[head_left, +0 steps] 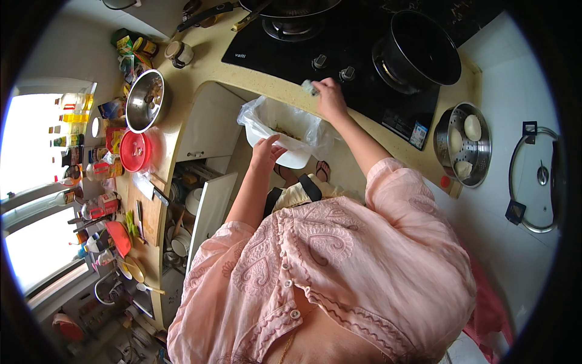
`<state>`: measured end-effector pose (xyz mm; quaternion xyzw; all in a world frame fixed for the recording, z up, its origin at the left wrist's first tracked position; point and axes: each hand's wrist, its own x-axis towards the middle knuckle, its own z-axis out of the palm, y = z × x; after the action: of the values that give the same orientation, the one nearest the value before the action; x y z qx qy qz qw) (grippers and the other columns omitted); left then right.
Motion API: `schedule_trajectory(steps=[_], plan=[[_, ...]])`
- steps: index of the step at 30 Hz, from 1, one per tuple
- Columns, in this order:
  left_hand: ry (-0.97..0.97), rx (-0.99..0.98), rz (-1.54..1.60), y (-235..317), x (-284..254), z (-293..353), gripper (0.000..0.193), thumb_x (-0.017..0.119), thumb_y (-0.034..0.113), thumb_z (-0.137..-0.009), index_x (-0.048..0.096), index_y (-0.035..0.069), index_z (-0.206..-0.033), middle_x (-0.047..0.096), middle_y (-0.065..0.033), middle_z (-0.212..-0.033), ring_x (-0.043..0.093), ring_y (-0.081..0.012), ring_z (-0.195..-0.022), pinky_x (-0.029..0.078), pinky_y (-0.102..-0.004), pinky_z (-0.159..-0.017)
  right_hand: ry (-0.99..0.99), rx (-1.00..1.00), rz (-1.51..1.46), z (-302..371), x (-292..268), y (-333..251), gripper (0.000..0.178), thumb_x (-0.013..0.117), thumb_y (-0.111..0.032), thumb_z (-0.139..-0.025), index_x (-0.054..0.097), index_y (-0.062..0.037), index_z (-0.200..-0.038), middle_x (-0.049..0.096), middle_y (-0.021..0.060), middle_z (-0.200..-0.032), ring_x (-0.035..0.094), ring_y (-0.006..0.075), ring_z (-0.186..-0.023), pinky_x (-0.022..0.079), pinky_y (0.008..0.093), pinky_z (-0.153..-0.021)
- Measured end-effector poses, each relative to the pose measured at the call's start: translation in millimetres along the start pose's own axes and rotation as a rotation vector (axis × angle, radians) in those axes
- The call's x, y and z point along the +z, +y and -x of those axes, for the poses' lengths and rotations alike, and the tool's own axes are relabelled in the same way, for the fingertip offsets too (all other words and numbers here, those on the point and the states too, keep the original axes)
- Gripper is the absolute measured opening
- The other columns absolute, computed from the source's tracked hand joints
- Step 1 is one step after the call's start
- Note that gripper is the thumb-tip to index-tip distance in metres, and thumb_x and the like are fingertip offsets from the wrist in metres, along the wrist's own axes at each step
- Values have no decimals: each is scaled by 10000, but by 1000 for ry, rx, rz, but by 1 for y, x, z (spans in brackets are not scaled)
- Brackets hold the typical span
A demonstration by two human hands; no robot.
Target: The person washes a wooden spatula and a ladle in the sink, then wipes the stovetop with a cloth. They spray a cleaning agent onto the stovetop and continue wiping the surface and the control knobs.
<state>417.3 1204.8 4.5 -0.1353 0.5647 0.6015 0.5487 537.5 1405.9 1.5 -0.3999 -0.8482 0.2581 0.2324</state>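
Observation:
My left hand [265, 151] grips the near rim of a white waste bin [294, 159], holding it below the counter edge. A clear plastic bag [250, 111] lines the bin and hangs over its sides; some dark scraps [285, 131] lie inside. My right hand [331, 98] is closed on a small pale cloth [309, 88], pressed on the front strip of the yellowish counter [267, 81], just above the bin. Right behind that hand are the knobs of the black gas stove [357, 100]. My fingers partly hide the cloth.
A dark pot [424, 51] stands on the right burner, a pan [294, 7] at the back. To the right is a steel colander [464, 145] with pale round pieces. Leftward are a steel bowl [145, 102], a red basin [134, 151] and an open cabinet door [211, 212].

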Motion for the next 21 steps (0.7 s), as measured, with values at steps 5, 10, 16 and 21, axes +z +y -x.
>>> schedule_trajectory(steps=[5,10,16,21], plan=[[3,3,14,-8,2,0,245,605,62,-775,456,-44,-938,568,-160,-739,587,-244,-588,554,-351,-598,-230,96,-19,17,7,-22,334,472,39,-750,627,-98,-1012,539,86,-962,505,276,-929,429,344,-844],[50,19,-3,-10,5,4,259,608,66,-776,450,-50,-945,567,-163,-756,588,-249,-602,553,-354,-602,-67,-65,-101,19,18,-22,301,500,19,-718,639,-125,-943,537,82,-960,508,286,-917,440,360,-796],[27,27,18,-11,8,18,251,606,76,-783,452,-54,-934,558,-159,-741,584,-244,-596,549,-344,-593,-176,-29,234,12,9,-14,250,493,-90,-806,602,-108,-1030,497,56,-1016,486,264,-929,432,355,-802],[18,48,11,-8,6,15,250,605,69,-781,457,-61,-935,562,-162,-739,584,-243,-590,549,-343,-589,57,-148,222,16,21,-7,107,508,-104,-776,580,-88,-854,505,77,-911,498,273,-829,450,376,-706]])
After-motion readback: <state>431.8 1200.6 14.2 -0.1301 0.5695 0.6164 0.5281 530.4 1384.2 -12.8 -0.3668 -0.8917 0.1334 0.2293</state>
